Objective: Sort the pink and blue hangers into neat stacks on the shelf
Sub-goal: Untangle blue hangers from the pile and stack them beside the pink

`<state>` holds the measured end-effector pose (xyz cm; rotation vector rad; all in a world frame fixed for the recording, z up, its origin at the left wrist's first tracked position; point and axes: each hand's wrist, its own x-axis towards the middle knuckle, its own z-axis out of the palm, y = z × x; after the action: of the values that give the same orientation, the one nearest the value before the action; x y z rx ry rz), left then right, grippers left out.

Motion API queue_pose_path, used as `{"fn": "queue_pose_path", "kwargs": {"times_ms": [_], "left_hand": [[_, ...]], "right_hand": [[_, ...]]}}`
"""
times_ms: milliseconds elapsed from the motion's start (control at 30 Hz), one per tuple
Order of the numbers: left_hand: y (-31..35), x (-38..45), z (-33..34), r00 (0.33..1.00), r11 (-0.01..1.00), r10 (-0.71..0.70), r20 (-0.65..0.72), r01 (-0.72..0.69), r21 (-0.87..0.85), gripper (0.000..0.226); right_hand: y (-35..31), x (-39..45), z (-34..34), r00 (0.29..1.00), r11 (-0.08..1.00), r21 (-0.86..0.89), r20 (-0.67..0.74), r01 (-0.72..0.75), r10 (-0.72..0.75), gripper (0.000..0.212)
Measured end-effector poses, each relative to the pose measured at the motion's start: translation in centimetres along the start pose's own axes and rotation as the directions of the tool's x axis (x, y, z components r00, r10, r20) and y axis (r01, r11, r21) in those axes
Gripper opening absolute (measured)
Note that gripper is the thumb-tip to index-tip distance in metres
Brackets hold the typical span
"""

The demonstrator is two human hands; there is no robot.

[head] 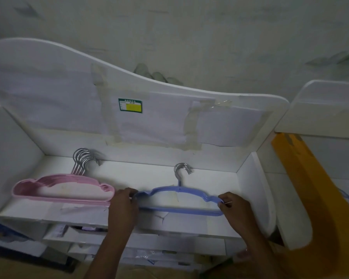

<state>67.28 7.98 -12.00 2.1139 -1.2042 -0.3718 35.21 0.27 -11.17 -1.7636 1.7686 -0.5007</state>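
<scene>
A stack of pink hangers (63, 188) lies flat on the left half of the white shelf (129, 178), their metal hooks fanned toward the back wall. To the right lies a stack of blue hangers (179, 200), hooks pointing back. My left hand (123, 206) grips the left end of the blue stack. My right hand (233, 206) pinches its right end. Both forearms reach up from the bottom of the view.
The shelf has a tall white back panel (129, 93) with taped paper and a green-yellow label (130, 105), and side walls left and right. An orange curved panel (306, 188) stands at the right. Lower shelves (159, 248) hold packaged items below.
</scene>
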Motion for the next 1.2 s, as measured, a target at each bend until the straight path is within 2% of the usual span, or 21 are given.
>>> {"fn": "queue_pose_path", "kwargs": {"times_ms": [100,233,400,500,633,800,867,933,1100,1200], "left_hand": [[0.0,0.0,0.4,0.997,0.992,0.072,-0.019,-0.069,0.104,0.022],[0.1,-0.1,0.7,0.997,0.98,0.073,-0.006,-0.071,0.186,0.022],[0.4,0.2,0.9,0.998,0.981,0.063,0.008,-0.064,0.184,0.032],[0.4,0.8,0.9,0.996,0.977,0.059,0.059,-0.07,0.199,0.032],[0.8,1.3,0.6,0.998,0.978,0.038,0.056,-0.049,0.203,0.027],[0.9,1.6,0.4,0.998,0.965,0.037,0.059,-0.051,0.256,0.036],[1.2,1.2,0.8,0.998,0.962,0.053,0.044,-0.063,0.264,0.043],[1.3,0.8,1.2,0.998,0.957,0.055,0.04,-0.064,0.284,0.047],[1.7,1.1,1.0,0.999,0.959,0.04,0.037,-0.049,0.28,0.034],[2.1,1.8,0.8,0.996,0.956,0.056,0.075,-0.075,0.283,0.03]], "right_hand": [[0.0,0.4,0.0,1.0,0.997,-0.072,0.006,0.021,-0.021,0.011],[0.0,0.7,0.1,0.999,0.989,-0.143,0.008,0.045,-0.044,0.004],[-0.1,0.9,0.2,0.999,0.979,-0.198,-0.011,0.039,-0.042,0.006],[-0.2,1.1,0.3,1.0,0.969,-0.246,-0.013,0.02,-0.024,0.008],[-0.5,1.0,0.3,1.0,0.962,-0.272,-0.019,0.007,-0.012,0.007],[-1.0,0.6,0.9,0.997,0.967,-0.247,-0.02,0.064,-0.071,0.027],[-1.1,0.8,1.1,0.997,0.963,-0.263,-0.023,0.064,-0.072,0.025],[-1.3,1.1,1.1,0.997,0.951,-0.303,-0.03,0.065,-0.078,0.015],[-1.6,1.6,1.1,0.996,0.926,-0.372,-0.022,0.07,-0.084,0.006],[-2.0,2.1,0.6,0.997,0.91,-0.409,0.034,0.071,-0.062,0.01]]}}
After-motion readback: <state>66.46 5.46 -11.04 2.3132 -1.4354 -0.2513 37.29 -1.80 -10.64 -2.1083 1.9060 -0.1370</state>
